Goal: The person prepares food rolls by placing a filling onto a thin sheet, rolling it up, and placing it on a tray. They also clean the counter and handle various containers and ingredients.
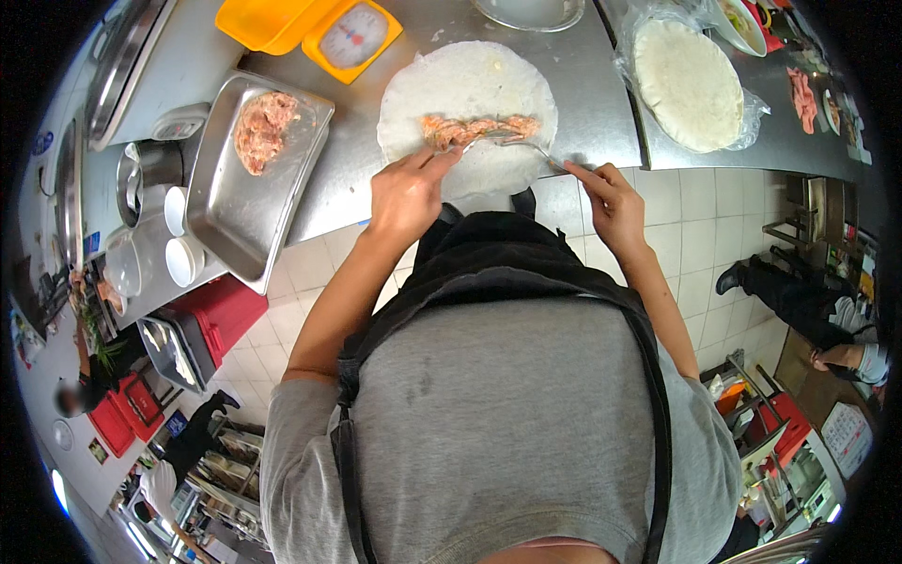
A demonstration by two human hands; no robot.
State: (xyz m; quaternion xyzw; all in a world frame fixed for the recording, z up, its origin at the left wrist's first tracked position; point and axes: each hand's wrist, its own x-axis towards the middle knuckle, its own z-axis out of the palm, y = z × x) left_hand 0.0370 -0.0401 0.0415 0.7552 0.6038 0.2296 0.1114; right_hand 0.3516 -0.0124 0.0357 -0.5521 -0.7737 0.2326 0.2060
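A thin round white wrapper sheet (pixel 468 77) lies on the steel worktop, its near edge at the table's front. Across it runs a strip of orange-pink minced filling (pixel 440 130). My right hand (pixel 614 204) grips the handle of a metal spoon or fork (pixel 542 151), whose head reaches the strip's near side. From the left, my left hand (pixel 411 194) pinches what looks like a second metal utensil (pixel 473 143) at the filling, its fingertips over the sheet. The utensils' heads overlap, so their exact shapes are unclear. To the left, a steel tray (pixel 232 211) holds a lump of minced meat (pixel 264 130).
A yellow dial scale (pixel 352 35) and yellow tub (pixel 264 21) stand behind. At the back is a metal bowl (pixel 532 13). More round white sheets (pixel 687 84) lie on plastic at right. White cups (pixel 184 261) flank the tray. Other people are at both sides.
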